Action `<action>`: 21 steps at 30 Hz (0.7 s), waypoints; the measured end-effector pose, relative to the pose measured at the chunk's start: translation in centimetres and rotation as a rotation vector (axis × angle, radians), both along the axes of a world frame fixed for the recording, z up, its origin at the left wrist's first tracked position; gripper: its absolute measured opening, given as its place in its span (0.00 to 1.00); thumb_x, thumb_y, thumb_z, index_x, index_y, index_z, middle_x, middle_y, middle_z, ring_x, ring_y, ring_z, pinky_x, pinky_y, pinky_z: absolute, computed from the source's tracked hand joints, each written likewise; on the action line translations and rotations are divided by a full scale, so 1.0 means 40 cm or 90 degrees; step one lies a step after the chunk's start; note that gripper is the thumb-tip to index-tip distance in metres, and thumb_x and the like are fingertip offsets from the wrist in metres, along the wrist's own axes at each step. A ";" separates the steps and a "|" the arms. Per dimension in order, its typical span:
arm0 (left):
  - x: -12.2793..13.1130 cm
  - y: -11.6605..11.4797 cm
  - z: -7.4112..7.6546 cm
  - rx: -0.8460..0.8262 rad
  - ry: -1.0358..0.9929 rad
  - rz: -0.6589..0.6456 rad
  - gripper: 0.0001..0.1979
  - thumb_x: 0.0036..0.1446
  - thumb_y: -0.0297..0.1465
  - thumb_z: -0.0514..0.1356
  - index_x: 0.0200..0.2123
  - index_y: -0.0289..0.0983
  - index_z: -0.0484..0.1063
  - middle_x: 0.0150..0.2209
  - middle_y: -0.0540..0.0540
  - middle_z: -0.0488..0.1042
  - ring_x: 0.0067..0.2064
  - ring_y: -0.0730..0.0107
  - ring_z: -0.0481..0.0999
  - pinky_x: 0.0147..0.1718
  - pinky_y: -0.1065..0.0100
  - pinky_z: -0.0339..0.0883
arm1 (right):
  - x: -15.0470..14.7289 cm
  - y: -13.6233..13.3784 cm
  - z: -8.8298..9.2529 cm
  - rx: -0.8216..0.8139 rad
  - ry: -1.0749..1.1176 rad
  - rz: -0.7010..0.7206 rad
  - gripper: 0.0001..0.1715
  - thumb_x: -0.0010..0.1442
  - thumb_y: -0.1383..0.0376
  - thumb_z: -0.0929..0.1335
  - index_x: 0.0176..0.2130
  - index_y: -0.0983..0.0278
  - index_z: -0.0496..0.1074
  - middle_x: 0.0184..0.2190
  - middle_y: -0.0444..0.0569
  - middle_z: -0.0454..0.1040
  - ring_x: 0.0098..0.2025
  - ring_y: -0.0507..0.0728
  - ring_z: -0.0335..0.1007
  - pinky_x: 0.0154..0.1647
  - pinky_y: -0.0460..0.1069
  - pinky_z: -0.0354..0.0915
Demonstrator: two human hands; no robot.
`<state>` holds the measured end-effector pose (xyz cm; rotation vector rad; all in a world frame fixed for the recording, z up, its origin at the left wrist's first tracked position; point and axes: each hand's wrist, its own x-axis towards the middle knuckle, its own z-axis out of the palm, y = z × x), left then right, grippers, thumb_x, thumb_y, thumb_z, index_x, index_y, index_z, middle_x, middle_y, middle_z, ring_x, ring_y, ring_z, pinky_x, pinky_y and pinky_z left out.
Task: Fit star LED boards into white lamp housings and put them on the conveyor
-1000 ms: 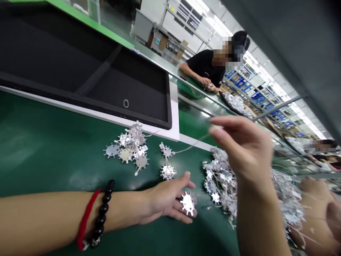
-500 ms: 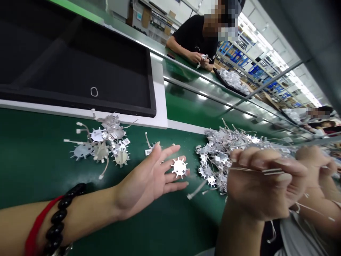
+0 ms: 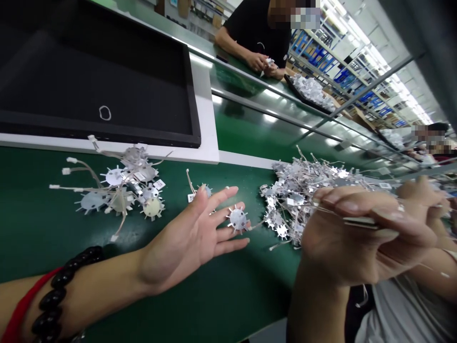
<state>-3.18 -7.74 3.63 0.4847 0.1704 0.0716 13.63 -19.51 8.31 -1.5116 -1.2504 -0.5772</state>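
Observation:
My left hand (image 3: 193, 238) reaches across the green bench with its fingers spread, and a small toothed silver disc (image 3: 237, 218) rests on the fingertips. My right hand (image 3: 360, 238) is raised close to the camera, its fingers pinched on a thin flat metal piece (image 3: 360, 221). A big tangled pile of silver discs with wires (image 3: 307, 195) lies just beyond both hands. A smaller group of wired discs (image 3: 121, 188) lies to the left of my left hand.
A large black tray with a white border (image 3: 200, 119) sits at the back left. Across the green belt (image 3: 257, 128) a person in a black shirt (image 3: 264, 28) handles small parts beside another tray of discs (image 3: 310, 90). Someone else's hand (image 3: 421, 190) is at the right.
The view has shifted so the bench contents slid left. My left hand stays spread with the disc on its fingertips. My right hand dropped from a raised position and closed on the metal piece.

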 end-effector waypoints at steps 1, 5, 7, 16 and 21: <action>0.000 0.000 0.000 -0.001 -0.001 -0.003 0.46 0.67 0.58 0.52 0.76 0.42 0.39 0.78 0.36 0.43 0.73 0.35 0.54 0.68 0.42 0.52 | 0.000 0.002 -0.002 0.005 -0.004 0.004 0.12 0.71 0.50 0.61 0.43 0.43 0.73 0.26 0.45 0.60 0.27 0.61 0.65 0.32 0.60 0.68; -0.004 -0.001 -0.001 -0.005 -0.001 -0.011 0.46 0.66 0.57 0.54 0.76 0.42 0.40 0.77 0.36 0.43 0.72 0.35 0.56 0.68 0.42 0.52 | 0.009 0.004 -0.011 0.023 -0.014 0.083 0.11 0.71 0.55 0.64 0.45 0.43 0.76 0.27 0.45 0.63 0.27 0.61 0.64 0.35 0.59 0.65; -0.005 0.000 -0.002 -0.008 0.002 -0.012 0.46 0.66 0.57 0.55 0.76 0.42 0.41 0.77 0.36 0.44 0.72 0.35 0.56 0.68 0.43 0.53 | 0.016 0.001 -0.014 0.007 -0.036 0.105 0.12 0.71 0.56 0.63 0.46 0.43 0.76 0.27 0.45 0.64 0.27 0.61 0.64 0.35 0.60 0.65; -0.003 -0.002 -0.011 -0.018 -0.021 -0.018 0.45 0.66 0.57 0.54 0.75 0.42 0.43 0.77 0.36 0.44 0.72 0.35 0.55 0.68 0.43 0.51 | 0.015 -0.003 -0.015 -0.023 -0.027 0.103 0.11 0.72 0.57 0.63 0.44 0.44 0.75 0.27 0.45 0.66 0.29 0.61 0.68 0.35 0.59 0.68; -0.004 -0.001 -0.011 -0.020 -0.026 -0.019 0.45 0.66 0.57 0.55 0.75 0.41 0.42 0.77 0.35 0.42 0.73 0.33 0.54 0.68 0.42 0.49 | 0.033 0.011 -0.022 0.019 -0.054 0.171 0.13 0.71 0.61 0.66 0.48 0.46 0.80 0.26 0.44 0.70 0.28 0.59 0.69 0.33 0.57 0.68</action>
